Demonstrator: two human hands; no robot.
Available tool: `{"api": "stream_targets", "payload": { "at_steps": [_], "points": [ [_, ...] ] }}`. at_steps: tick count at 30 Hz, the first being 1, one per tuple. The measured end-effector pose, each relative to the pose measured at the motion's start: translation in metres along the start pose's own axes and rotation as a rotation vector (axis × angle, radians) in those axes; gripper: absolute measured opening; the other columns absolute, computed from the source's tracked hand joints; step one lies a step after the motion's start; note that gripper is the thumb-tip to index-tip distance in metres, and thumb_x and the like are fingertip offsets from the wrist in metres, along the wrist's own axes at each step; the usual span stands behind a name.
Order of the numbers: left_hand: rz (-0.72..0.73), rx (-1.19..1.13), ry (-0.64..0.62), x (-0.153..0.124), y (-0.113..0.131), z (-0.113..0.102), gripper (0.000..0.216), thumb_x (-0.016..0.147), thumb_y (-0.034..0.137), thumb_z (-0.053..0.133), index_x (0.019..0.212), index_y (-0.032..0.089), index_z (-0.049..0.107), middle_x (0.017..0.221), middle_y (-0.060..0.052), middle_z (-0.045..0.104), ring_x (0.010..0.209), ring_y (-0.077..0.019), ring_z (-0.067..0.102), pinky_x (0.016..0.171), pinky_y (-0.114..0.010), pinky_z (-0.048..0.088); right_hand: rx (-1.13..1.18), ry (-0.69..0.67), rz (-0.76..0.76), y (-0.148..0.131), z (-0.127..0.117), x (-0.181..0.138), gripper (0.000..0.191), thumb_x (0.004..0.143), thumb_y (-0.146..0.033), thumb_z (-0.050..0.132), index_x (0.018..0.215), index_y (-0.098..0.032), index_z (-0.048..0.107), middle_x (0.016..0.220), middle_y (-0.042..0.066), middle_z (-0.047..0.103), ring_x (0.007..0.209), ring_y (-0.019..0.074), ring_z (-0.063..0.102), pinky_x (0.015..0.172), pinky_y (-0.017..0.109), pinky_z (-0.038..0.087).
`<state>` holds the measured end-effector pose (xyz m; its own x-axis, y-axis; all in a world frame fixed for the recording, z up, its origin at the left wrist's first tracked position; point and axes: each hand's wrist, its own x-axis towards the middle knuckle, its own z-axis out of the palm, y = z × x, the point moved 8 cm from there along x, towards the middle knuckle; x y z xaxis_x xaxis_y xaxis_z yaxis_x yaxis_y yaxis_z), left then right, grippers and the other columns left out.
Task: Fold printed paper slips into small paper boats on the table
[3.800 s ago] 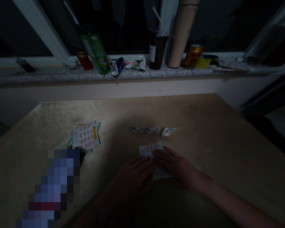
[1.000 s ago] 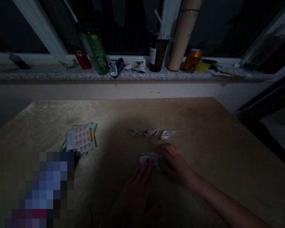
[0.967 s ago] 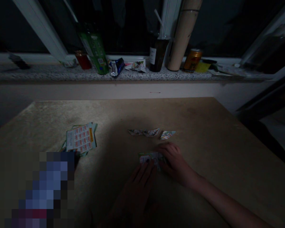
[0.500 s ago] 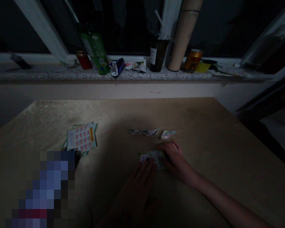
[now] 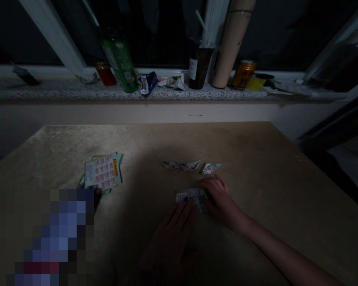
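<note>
Lower centre: left hand point(image 5: 176, 224), fingers unclamped, lies flat on paper point(image 5: 197, 197), apparently steadying it; right hand point(image 5: 220, 198) curls at its edge, grip unclear

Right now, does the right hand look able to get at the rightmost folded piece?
Probably yes: the right hand is at the right edge of the printed paper, just short of the rightmost folded piece, and nothing visible blocks the way. Whether it grips the paper is hard to tell.

A green container point(image 5: 122, 65), a dark cup point(image 5: 200, 67) and an orange can point(image 5: 244, 75) stand on the windowsill point(image 5: 167, 95).
</note>
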<state>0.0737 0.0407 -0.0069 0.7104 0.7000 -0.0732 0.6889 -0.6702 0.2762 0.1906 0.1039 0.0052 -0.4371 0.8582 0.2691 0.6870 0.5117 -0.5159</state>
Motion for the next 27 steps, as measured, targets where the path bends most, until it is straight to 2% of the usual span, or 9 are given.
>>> {"api": "stream_targets", "payload": {
  "at_steps": [6,12,15,17,20,22,24,27],
  "points": [
    [-0.026,-0.037,0.014,-0.003,-0.004,0.004,0.081,0.083,0.046,0.052,0.146,0.013,0.014,0.153,-0.009,0.014,0.138,-0.0275,0.015,0.111,-0.043,0.019,-0.029,0.000,-0.007,-0.002,0.000,0.000,0.042,0.079,-0.006,0.045,0.118,-0.021,0.047,0.112,0.008,0.057,0.111,0.0229,0.048,0.106,0.053,0.019],
    [-0.010,-0.026,-0.028,0.002,0.000,-0.001,0.082,0.081,0.049,0.055,0.144,0.008,0.022,0.151,-0.012,0.018,0.138,-0.0263,0.015,0.111,-0.041,0.017,-0.078,0.029,-0.029,-0.004,-0.002,0.000,0.042,0.079,-0.006,0.045,0.118,-0.021,0.049,0.109,0.008,0.059,0.108,0.0223,0.052,0.105,0.053,0.023],
    [-0.019,-0.036,-0.015,0.002,0.002,-0.003,0.085,0.080,0.052,0.055,0.144,0.008,0.021,0.151,-0.013,0.019,0.138,-0.0268,0.015,0.111,-0.042,0.018,-0.178,0.049,-0.040,-0.009,-0.001,-0.003,0.038,0.083,-0.010,0.043,0.118,-0.021,0.051,0.112,0.009,0.060,0.110,0.0226,0.052,0.105,0.054,0.024],
    [-0.034,-0.034,0.008,0.000,0.001,-0.004,0.085,0.079,0.053,0.055,0.144,0.008,0.022,0.150,-0.013,0.020,0.138,-0.0272,0.016,0.111,-0.041,0.018,-0.307,0.051,-0.071,-0.019,-0.002,-0.010,0.036,0.086,-0.013,0.041,0.121,-0.019,0.052,0.123,0.011,0.056,0.118,0.0239,0.048,0.107,0.056,0.018],
    [-0.039,-0.028,0.012,-0.001,0.002,-0.003,0.082,0.080,0.054,0.055,0.142,0.007,0.028,0.149,-0.014,0.024,0.137,-0.0271,0.020,0.111,-0.040,0.019,-0.503,-0.032,-0.231,-0.048,0.006,-0.028,0.047,0.087,-0.016,0.041,0.134,-0.016,0.041,0.139,0.010,0.044,0.132,0.0237,0.032,0.111,0.052,0.004],
    [-0.043,-0.028,0.009,-0.001,0.002,-0.004,0.079,0.082,0.054,0.052,0.141,0.006,0.030,0.148,-0.015,0.026,0.137,-0.0266,0.021,0.111,-0.040,0.020,-0.551,-0.085,-0.251,-0.059,0.010,-0.043,0.056,0.085,-0.019,0.043,0.140,-0.012,0.032,0.144,0.009,0.037,0.136,0.0226,0.023,0.113,0.048,-0.002],
    [-0.047,-0.027,0.020,0.000,0.002,-0.005,0.078,0.084,0.055,0.048,0.141,0.005,0.030,0.148,-0.015,0.025,0.136,-0.0265,0.022,0.111,-0.039,0.020,-0.555,-0.106,-0.233,-0.063,0.012,-0.055,0.062,0.084,-0.024,0.045,0.141,-0.008,0.028,0.147,0.010,0.032,0.138,0.0227,0.019,0.114,0.045,-0.002],
    [-0.045,-0.022,0.049,0.001,0.002,-0.006,0.076,0.086,0.056,0.043,0.141,0.006,0.029,0.149,-0.014,0.026,0.136,-0.0262,0.022,0.110,-0.039,0.021,-0.505,-0.165,-0.187,-0.058,0.019,-0.067,0.066,0.084,-0.028,0.047,0.143,-0.010,0.024,0.148,0.008,0.031,0.137,0.0216,0.020,0.115,0.045,0.001]
  ]
}}
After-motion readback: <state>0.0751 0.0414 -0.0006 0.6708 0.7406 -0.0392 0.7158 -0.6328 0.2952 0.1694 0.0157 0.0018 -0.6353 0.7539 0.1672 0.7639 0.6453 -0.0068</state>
